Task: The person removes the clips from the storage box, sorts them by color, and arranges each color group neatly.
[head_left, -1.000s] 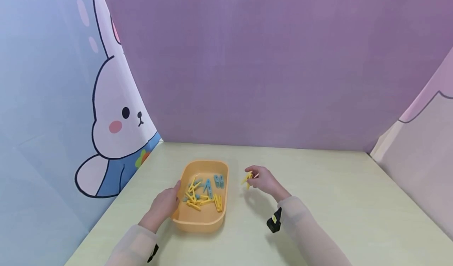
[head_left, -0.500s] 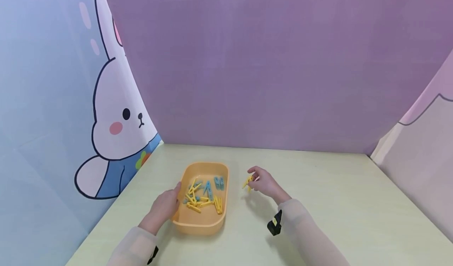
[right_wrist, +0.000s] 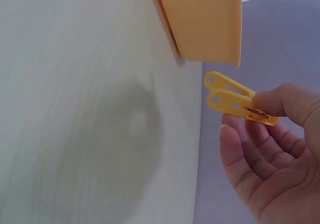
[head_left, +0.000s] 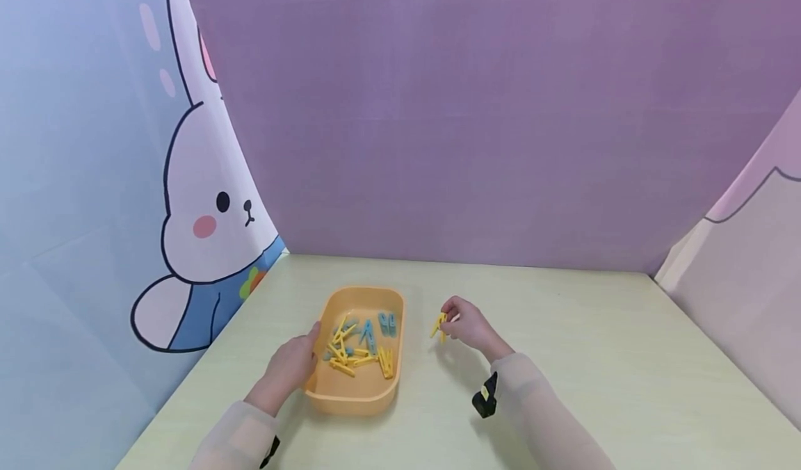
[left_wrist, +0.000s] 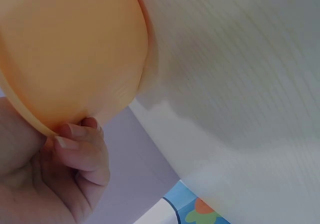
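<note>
My left hand (head_left: 290,366) grips the left rim of an orange plastic basket (head_left: 350,405), thumb over the edge and curled fingers against the outside wall in the left wrist view. Inside lie several yellow clothespins (head_left: 343,366) mixed with blue clothespins (head_left: 369,336); two more blue ones lie side by side near the back right corner. To the right of the basket, my right hand (head_left: 469,325) pinches a yellow clothespin (right_wrist: 232,98) between thumb and fingers. Its two legs point away from the palm, and a metal spring shows near the thumb. It is held above the tabletop.
The pale wood-grain table (head_left: 563,345) extends far to the right of my right hand. A purple cloth wall (head_left: 469,122) stands along the back edge, and a blue panel with a cartoon rabbit (head_left: 213,206) rises on the left.
My right hand has shifted slightly right and lower with the yellow clothespin, and its fingers have drawn closer together around it. The left hand keeps its grip on the basket.
</note>
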The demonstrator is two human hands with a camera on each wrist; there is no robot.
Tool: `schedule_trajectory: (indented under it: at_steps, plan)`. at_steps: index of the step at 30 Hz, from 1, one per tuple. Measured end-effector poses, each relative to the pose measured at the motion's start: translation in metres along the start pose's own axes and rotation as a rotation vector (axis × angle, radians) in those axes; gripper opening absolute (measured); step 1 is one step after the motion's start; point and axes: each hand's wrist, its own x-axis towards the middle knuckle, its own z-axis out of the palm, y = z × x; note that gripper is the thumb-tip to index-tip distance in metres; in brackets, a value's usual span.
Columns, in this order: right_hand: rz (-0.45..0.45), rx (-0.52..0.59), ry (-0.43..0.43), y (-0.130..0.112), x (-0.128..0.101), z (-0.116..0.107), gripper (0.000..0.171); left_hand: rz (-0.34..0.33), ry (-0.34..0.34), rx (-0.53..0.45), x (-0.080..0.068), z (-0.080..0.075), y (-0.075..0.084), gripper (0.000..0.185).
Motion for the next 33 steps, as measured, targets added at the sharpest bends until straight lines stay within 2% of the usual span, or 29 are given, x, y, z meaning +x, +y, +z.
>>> schedule_trajectory:
  at_steps: [11,33]
  plan:
    - [-0.013,-0.029,-0.004,0.0047,-0.0001,-0.0002,0.017,0.004,0.005,-0.016,-0.0033,-0.0027,0.0009,0.053]
    - [0.035,-0.04,-0.004,0.0032,-0.0001,0.0033,0.018,-0.004,0.013,-0.008,-0.0051,-0.0043,0.0009,0.054]
